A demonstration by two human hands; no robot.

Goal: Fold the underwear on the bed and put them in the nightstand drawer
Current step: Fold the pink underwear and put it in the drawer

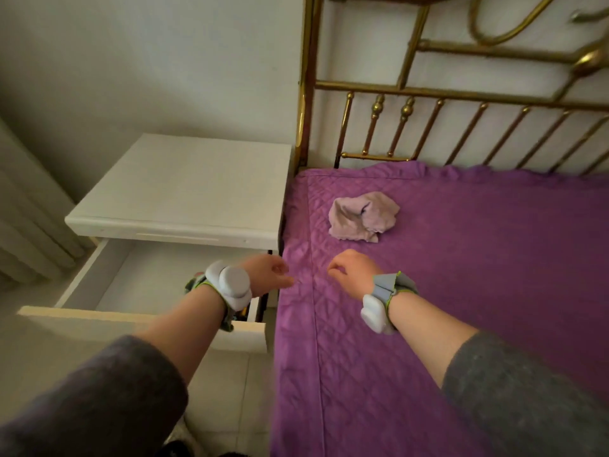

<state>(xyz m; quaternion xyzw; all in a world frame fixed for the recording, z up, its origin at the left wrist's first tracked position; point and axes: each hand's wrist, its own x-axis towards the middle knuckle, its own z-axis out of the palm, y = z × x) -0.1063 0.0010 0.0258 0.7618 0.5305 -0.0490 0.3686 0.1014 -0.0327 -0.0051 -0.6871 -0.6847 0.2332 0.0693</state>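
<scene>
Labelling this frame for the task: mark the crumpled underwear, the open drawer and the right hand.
underwear (364, 219): head view, middle of the crumpled cloth.
drawer (155, 278): head view, bare floor inside.
right hand (354, 270): head view, back of the hand.

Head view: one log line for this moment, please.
underwear: crumpled on bed | drawer: open | left hand: empty | right hand: empty
</scene>
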